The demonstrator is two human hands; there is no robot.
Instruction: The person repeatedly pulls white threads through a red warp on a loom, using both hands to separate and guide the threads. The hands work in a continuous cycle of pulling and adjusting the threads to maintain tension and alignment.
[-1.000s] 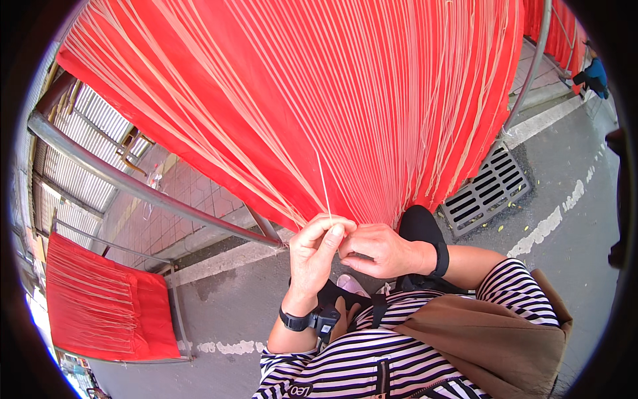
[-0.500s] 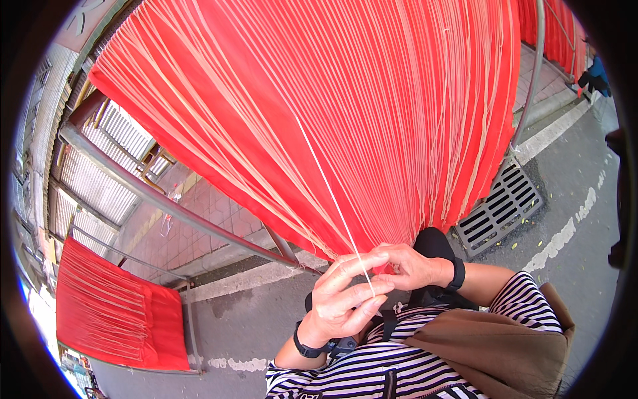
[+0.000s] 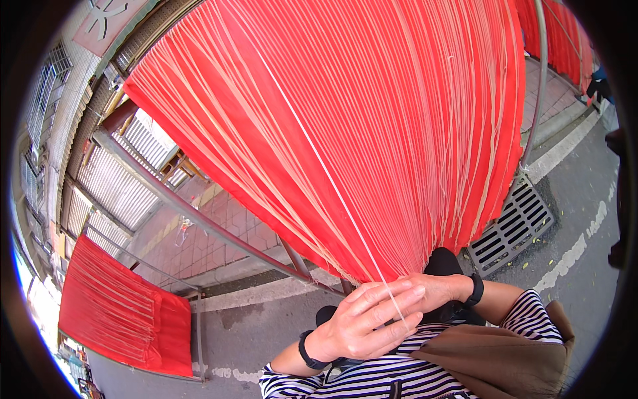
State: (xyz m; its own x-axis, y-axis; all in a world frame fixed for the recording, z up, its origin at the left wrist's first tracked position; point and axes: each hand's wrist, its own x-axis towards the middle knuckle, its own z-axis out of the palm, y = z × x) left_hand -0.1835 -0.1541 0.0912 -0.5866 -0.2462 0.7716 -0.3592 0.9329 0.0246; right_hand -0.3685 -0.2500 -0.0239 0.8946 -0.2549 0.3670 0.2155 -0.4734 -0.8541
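A large red cloth point(image 3: 219, 63) stretches out in front of me, with many pale strands point(image 3: 345, 113) lying along it and converging toward my hands. One brighter, straight white strand point(image 3: 309, 143) runs down over the cloth and across the fingers of my left hand point(image 3: 365, 322). The end of that strand sits at the left fingertips, which are pressed together on it. My right hand point(image 3: 435, 290) is close beside, at the cloth's lower end. Its fingers are mostly hidden behind the left hand, so its grip does not show.
A metal rail point(image 3: 199, 219) runs along the cloth's left side, and a pole point(image 3: 541, 80) stands at its right. Further left hangs a smaller red cloth point(image 3: 126, 306) with pale strands. A drain grate point(image 3: 512, 223) is set in the road at right.
Both hands have moved slightly right and lower in the picture. More of the white strand now shows over the cloth. My left fingers now cover more of the right hand.
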